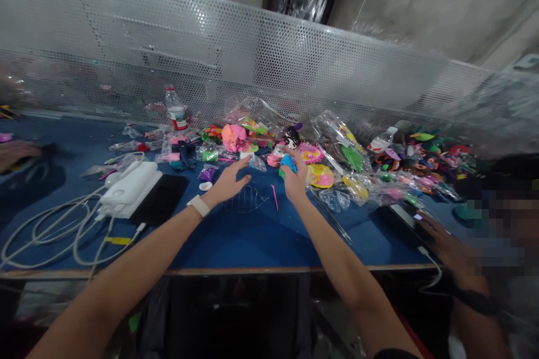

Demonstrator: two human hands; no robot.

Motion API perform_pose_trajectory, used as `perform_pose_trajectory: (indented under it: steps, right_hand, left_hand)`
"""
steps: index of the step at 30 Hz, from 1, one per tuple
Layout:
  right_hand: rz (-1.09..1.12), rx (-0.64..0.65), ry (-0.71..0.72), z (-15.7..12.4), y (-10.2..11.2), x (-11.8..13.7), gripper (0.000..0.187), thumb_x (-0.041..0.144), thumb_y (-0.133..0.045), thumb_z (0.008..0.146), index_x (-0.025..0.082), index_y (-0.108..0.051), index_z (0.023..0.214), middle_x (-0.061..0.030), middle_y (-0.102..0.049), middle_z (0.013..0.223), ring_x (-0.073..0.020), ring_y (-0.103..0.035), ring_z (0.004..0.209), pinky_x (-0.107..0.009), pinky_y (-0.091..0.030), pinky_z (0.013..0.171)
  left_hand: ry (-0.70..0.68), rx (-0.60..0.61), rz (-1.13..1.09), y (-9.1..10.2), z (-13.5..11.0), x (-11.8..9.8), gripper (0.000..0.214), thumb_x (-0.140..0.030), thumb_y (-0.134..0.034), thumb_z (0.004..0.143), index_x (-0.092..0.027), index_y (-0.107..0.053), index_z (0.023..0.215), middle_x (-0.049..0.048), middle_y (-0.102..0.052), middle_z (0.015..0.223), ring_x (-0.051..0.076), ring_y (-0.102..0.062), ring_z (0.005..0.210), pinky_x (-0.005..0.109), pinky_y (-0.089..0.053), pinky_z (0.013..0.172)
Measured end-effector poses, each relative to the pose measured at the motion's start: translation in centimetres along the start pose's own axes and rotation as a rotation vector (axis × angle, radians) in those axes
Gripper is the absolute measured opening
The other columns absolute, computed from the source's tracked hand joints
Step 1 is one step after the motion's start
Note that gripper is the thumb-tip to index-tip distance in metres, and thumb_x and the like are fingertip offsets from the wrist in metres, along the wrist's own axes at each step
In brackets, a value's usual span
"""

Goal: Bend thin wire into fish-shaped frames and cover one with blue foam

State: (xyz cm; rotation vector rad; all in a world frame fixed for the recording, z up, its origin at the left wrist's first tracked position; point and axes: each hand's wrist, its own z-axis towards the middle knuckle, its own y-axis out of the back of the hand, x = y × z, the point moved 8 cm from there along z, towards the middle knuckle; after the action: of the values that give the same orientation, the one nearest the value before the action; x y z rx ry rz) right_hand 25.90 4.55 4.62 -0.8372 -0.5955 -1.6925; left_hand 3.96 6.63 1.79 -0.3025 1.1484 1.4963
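My right hand [296,178] is closed around a blue lump of soft modelling clay [288,162], with a bit of green showing under it. To its left, my left hand [229,182] hovers over the table with fingers stretched and thumb apart, holding nothing. A small clear bag [257,164] lies just beyond its fingertips. Between the hands a thin pink modelling stick [275,197] rests on the blue table [269,241]. Beside it is a leaf-shaped thin wire outline [245,202]. A yellow-and-pink clay piece [321,176] lies right of my right hand.
Bagged clay and a pink clay lump [234,137] crowd the back, near a bottle [176,109]. At left sit a white power strip [128,188], cables and a black phone [160,199]. Thin rods [332,219] lie at right. Another person's hand [442,241] touches a phone there.
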Motion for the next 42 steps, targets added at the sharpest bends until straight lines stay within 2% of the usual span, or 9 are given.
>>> perform_pose_trajectory:
  steps: [3,5,9,12,18,24,31,37,42]
  right_hand:
    - [-0.071,0.086,0.017,-0.2,-0.7,0.1,0.028,0.026,-0.061,0.080,0.025,-0.076,0.104,-0.0026,-0.073,0.085,-0.0228,-0.071,0.077,-0.038,-0.061,0.075]
    - [-0.176,0.138,0.114,-0.6,-1.3,1.1,0.018,0.025,-0.066,0.082,0.025,-0.077,0.097,-0.0037,-0.074,0.088,-0.0246,-0.072,0.084,-0.040,-0.062,0.080]
    - [-0.391,0.270,0.343,-1.9,-3.4,2.5,0.018,0.032,-0.083,0.084,0.025,-0.078,0.100,-0.0094,-0.073,0.110,-0.0306,-0.071,0.106,-0.046,-0.062,0.094]
    - [-0.512,0.322,0.403,-2.5,-4.5,2.0,0.015,0.028,-0.080,0.088,0.027,-0.077,0.103,-0.0094,-0.074,0.110,-0.0308,-0.072,0.106,-0.045,-0.062,0.094]
    - [-0.560,0.316,0.389,-2.8,-4.8,1.8,0.010,0.022,-0.068,0.096,0.026,-0.077,0.095,-0.0064,-0.080,0.097,-0.0279,-0.077,0.090,-0.039,-0.061,0.080]
    - [-0.576,0.299,0.409,-3.3,-4.9,2.9,0.018,0.022,-0.066,0.098,0.026,-0.081,0.106,-0.0052,-0.084,0.100,-0.0260,-0.080,0.089,-0.036,-0.061,0.079]
    - [-0.604,0.269,0.336,-2.7,-4.1,3.1,0.015,0.025,-0.066,0.099,0.024,-0.081,0.100,-0.0061,-0.083,0.098,-0.0245,-0.079,0.090,-0.034,-0.061,0.082]
    - [-0.557,0.274,0.364,-2.7,-4.1,3.2,0.016,0.024,-0.067,0.100,0.023,-0.083,0.102,-0.0072,-0.083,0.100,-0.0244,-0.079,0.092,-0.035,-0.062,0.085]
    - [-0.519,0.283,0.396,-2.8,-4.0,2.9,0.016,0.023,-0.069,0.100,0.024,-0.085,0.104,-0.0066,-0.083,0.097,-0.0232,-0.079,0.087,-0.034,-0.062,0.082]
  left_hand:
    - [-0.009,-0.051,0.024,0.2,0.1,0.2,0.062,-0.032,-0.064,0.098,-0.022,-0.056,0.159,0.0165,-0.066,0.155,0.034,-0.067,0.139,0.055,-0.051,0.119]
    - [-0.029,-0.077,0.056,0.2,0.1,0.2,0.059,-0.029,-0.064,0.097,-0.020,-0.060,0.155,0.0171,-0.069,0.151,0.034,-0.070,0.134,0.054,-0.052,0.117]
    - [-0.065,-0.109,0.075,0.1,0.0,-0.3,0.051,-0.027,-0.063,0.097,-0.018,-0.066,0.147,0.0169,-0.073,0.143,0.032,-0.073,0.125,0.052,-0.055,0.113]
    - [-0.078,-0.119,0.076,-0.1,-0.1,-1.0,0.042,-0.029,-0.064,0.099,-0.020,-0.071,0.139,0.0143,-0.077,0.134,0.030,-0.075,0.118,0.048,-0.057,0.107]
    - [-0.061,-0.188,0.109,0.9,-0.3,-1.8,0.028,-0.038,-0.068,0.101,-0.022,-0.071,0.124,0.0089,-0.081,0.113,0.027,-0.078,0.103,0.039,-0.058,0.095]
    - [-0.266,-0.244,0.400,1.4,-0.5,-3.3,0.018,-0.036,-0.063,0.106,-0.022,-0.075,0.108,0.0083,-0.082,0.105,0.028,-0.074,0.101,0.043,-0.053,0.097]
    - [-0.404,-0.226,0.604,0.9,-0.7,-4.1,0.024,-0.033,-0.055,0.112,-0.022,-0.077,0.113,0.0077,-0.083,0.102,0.026,-0.073,0.096,0.042,-0.052,0.091]
    - [-0.454,-0.171,0.761,0.4,-0.6,-4.3,0.034,-0.032,-0.044,0.116,-0.019,-0.075,0.118,0.0101,-0.083,0.105,0.028,-0.069,0.100,0.043,-0.049,0.091]
    - [-0.482,-0.121,0.834,0.0,-0.5,-4.6,0.030,-0.026,-0.044,0.115,-0.018,-0.072,0.123,0.0121,-0.080,0.099,0.029,-0.066,0.097,0.043,-0.048,0.090]
